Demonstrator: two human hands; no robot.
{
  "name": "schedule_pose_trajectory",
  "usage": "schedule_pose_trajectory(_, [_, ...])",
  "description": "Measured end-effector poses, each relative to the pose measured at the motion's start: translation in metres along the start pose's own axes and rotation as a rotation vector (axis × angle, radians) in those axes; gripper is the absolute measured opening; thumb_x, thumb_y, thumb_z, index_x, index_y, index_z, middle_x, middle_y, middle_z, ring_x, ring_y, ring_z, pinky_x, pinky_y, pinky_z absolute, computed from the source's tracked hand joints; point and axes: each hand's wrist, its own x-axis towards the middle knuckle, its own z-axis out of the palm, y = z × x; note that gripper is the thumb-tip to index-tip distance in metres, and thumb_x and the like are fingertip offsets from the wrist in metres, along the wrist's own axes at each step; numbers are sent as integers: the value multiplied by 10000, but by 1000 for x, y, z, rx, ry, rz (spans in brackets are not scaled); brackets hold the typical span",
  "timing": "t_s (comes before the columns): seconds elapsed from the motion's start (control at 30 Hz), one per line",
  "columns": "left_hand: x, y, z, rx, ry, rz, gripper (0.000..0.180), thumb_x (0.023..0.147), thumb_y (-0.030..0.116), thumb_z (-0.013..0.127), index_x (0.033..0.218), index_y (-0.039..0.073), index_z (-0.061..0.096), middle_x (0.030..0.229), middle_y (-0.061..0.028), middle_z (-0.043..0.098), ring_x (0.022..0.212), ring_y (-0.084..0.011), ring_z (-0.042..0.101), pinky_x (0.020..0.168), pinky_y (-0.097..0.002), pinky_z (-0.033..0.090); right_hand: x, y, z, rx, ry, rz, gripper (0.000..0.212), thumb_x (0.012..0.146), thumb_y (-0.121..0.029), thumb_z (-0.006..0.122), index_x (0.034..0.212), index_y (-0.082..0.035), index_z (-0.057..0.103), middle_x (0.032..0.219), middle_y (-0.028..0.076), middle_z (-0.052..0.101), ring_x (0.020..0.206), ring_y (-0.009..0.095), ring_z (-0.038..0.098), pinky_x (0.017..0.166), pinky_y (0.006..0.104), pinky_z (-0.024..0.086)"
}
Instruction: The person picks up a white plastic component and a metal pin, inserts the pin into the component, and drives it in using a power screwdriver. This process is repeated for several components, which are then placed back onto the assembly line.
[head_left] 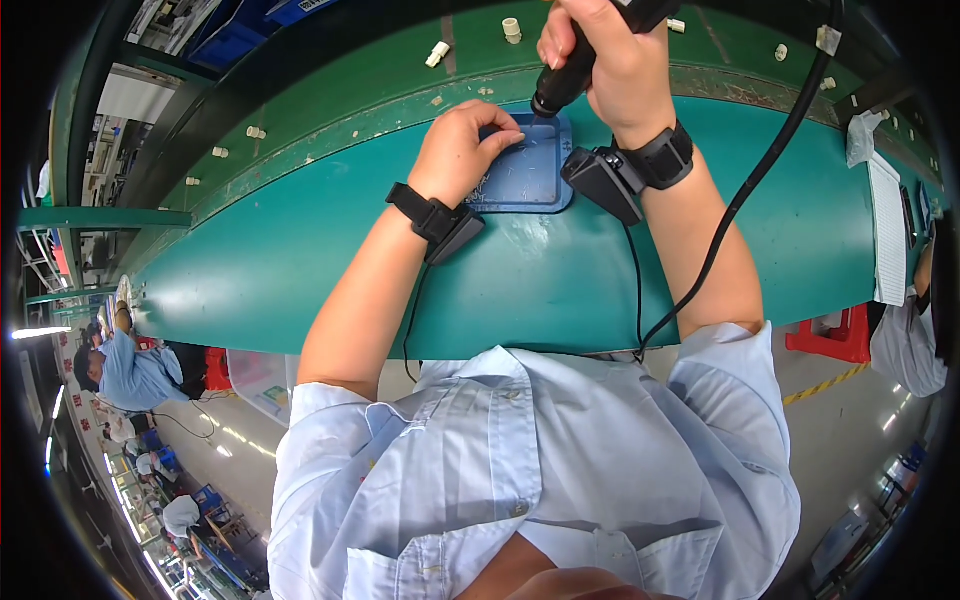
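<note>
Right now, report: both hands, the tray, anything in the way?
Left hand over blue tray, pinch contents unclear. Right hand gripping black tool. Tray holds small pieces. Black cable crosses right forearm in view.

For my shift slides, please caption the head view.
Left hand over a blue tray on a green bench, right hand gripping a black handheld tool.

No words, numbers or signs readable; marks too small or blurred.
</note>
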Motion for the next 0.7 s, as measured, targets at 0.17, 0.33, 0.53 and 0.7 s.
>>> schedule_pose_trajectory(0.17, [-1,0,-2,-21,-51,-109,120,786,86,685,882,22,649,818,-108,654,746,-257,620,703,-335,497,3,-11,-2,19,-21,16,134,898,-145,594,862,-27,541,580,24,519,472,108,501,472,223,412])
schedule_pose_trajectory(0.33, [-6,12,-8,111,-135,-92,145,790,49,654,934,36,659,884,-121,649,806,-274,616,741,-346,500,5,-15,-5,-5,-20,36,143,896,-152,597,863,-26,539,570,26,517,471,109,500,472,225,413])
schedule_pose_trajectory(0.53, [-14,12,-5,442,-96,121,232,814,49,591,1026,87,677,1055,-119,620,954,-280,576,834,-352,470,21,7,-13,234,-249,-191,154,890,-165,605,865,-25,546,568,26,515,471,110,499,473,227,415])
schedule_pose_trajectory(0.7, [-36,28,-7,622,-134,204,314,843,81,538,1134,114,654,1160,-110,587,1037,-285,540,886,-375,439,20,4,-13,190,-321,-333,159,886,-169,611,866,-24,551,569,26,516,473,109,498,474,229,416])
